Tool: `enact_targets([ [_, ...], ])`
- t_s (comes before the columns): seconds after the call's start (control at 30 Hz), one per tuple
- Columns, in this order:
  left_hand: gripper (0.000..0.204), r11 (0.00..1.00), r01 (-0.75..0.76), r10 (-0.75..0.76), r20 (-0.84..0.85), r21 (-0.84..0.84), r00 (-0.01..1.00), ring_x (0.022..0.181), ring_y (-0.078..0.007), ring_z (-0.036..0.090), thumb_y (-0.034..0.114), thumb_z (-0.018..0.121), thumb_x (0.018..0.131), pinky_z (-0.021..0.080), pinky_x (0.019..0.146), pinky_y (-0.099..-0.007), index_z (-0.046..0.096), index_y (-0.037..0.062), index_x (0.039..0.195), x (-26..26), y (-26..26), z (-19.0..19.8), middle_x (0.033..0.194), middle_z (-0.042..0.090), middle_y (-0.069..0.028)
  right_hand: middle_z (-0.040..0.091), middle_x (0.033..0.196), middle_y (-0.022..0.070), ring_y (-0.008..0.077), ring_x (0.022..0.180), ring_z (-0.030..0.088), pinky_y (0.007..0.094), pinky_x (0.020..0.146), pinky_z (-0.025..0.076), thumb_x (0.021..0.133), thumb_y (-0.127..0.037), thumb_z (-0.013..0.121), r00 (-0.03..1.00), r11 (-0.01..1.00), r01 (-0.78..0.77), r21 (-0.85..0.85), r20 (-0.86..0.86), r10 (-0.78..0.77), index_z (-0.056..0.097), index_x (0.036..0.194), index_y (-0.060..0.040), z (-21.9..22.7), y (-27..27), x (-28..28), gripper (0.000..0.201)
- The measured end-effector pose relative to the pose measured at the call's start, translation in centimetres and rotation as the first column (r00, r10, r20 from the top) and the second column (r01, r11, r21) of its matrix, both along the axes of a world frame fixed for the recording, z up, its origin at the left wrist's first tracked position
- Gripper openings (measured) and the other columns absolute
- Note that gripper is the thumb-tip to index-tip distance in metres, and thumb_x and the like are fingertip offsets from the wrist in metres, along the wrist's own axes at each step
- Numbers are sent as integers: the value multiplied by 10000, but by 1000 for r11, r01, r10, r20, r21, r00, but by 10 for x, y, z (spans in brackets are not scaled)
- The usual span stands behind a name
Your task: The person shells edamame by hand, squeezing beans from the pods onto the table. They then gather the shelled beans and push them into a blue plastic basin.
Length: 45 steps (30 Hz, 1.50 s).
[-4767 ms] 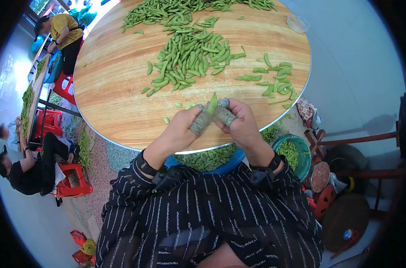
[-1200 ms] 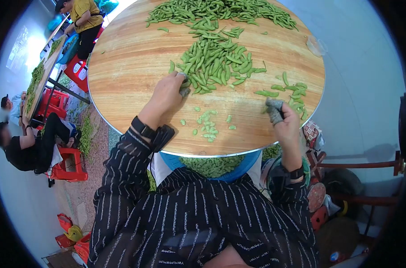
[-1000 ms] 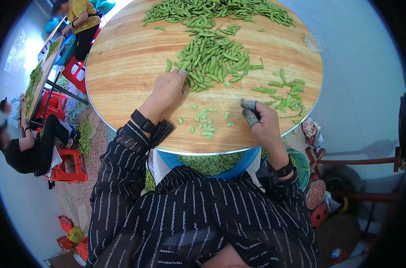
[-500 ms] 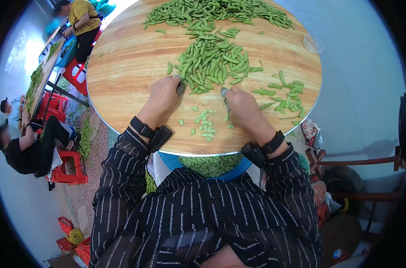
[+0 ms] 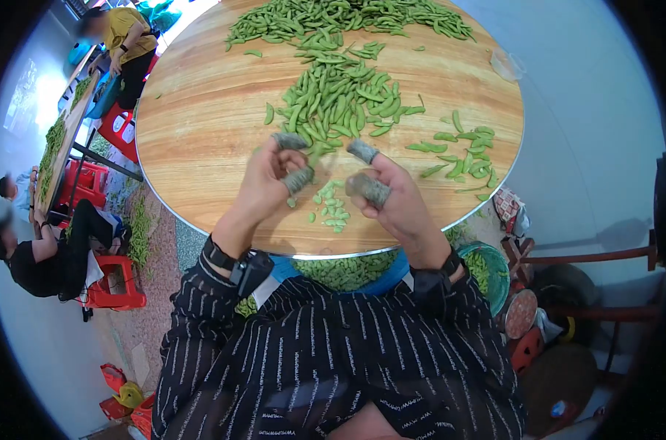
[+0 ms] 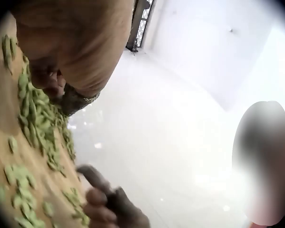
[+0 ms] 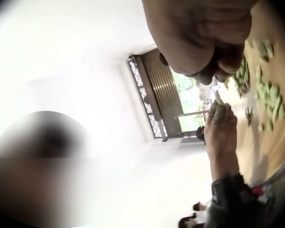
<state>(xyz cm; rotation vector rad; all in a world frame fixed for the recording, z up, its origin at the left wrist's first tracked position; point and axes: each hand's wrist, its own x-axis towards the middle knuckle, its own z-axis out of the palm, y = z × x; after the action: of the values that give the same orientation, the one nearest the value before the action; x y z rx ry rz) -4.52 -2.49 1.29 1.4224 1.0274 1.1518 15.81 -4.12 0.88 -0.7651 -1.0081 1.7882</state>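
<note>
Blurred edamame pod (image 5: 316,155) pinched by fingers of left hand (image 5: 263,180) over counter (image 5: 201,132), near pod heap (image 5: 340,95); right hand (image 5: 403,198) held just beside, fingers apart; shelled beans (image 5: 333,205) scattered nearer counter's edge

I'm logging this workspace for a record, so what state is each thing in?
Left hand: pinching one pod.
Right hand: thumb and forefinger spread apart.
Pod heap: loosely piled, unshelled.
Pale beans: shelled, scattered in a small patch.
Finger wraps: on, thumb and forefinger of both hands.
Green bucket: uncovered, pods inside.
Blue tub: uncovered, holding beans, partly hidden.
</note>
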Motion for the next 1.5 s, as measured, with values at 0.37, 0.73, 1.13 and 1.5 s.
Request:
enact_targets([
  [0.37, 284, 986, 156, -156, 4, -55, 988, 623, -39, 407, 27, 647, 717, 353, 547, -166, 453, 44, 924, 32, -23, -13, 718, 434, 26, 554, 730, -2, 32, 583, 468, 166, 487, 367, 780, 23, 515, 986, 986, -18, 167, 169, -11, 537, 936, 5, 0, -4, -7, 159],
  [0.73, 304, 925, 166, 91, -625, 341, 775, 762, -334, 538, 19, 594, 672, 432, 667, -355, 482, -4, 953, 34, -40, 5, 847, 538, -171, 522, 642, -9, 50, 531, 445, 178, 481, 348, 808, -67, 519, 975, 993, 50, 106, 210, -72, 577, 869, -11, 0, -19, 3, 101],
  [1.13, 298, 778, 281, 326, -744, 561, 583, 728, -319, 502, 41, 600, 557, 413, 631, -381, 444, -7, 806, 41, -46, 2, 772, 482, -169, 535, 693, -2, 49, 559, 465, 178, 486, 375, 754, 61, 455, 988, 998, 45, 32, 146, -49, 558, 868, -6, -3, -25, 1, 168],
  [1.5, 477, 776, 244, 301, -682, 582, 667, 749, -359, 524, 55, 668, 501, 441, 630, -394, 444, -27, 914, 37, -41, -27, 838, 515, -195, 502, 685, -19, 38, 531, 372, 169, 461, 268, 767, 21, 488, 994, 992, 107, -68, -25, -109, 546, 840, -10, -14, -22, -11, 98],
])
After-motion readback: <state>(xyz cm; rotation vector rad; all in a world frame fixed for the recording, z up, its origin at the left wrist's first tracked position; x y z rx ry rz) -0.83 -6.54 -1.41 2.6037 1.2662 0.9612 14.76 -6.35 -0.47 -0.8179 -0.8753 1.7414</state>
